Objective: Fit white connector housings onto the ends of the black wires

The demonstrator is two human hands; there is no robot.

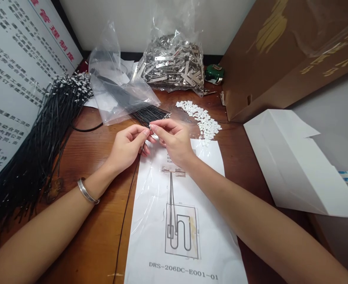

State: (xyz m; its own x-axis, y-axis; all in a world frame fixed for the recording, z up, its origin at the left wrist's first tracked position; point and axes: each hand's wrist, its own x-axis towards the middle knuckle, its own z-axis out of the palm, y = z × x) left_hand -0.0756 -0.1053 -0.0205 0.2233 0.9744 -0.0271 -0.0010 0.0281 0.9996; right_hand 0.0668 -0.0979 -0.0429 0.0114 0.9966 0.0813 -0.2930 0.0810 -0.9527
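My left hand point(126, 146) pinches a thin black wire point(125, 215) near its end, and the wire trails down across the table toward me. Meeting it at the fingertips, my right hand point(176, 141) is closed on what looks like a small white connector at the wire's end, mostly hidden by the fingers. Just behind both hands lies a bundle of black wires point(146, 115) with metal tips, partly inside a clear plastic bag point(114, 92). To the right of my right hand spreads a pile of small white connectors point(205, 121).
Beneath my hands lies a printed drawing sheet point(150, 236). A big bunch of black wires with white ends point(43, 138) rests at left against a printed board point(10, 51). Behind are a bag of metal strips point(174, 65) and a green tape measure point(214, 74). Brown point(251, 75) and white point(292, 165) boxes stand right.
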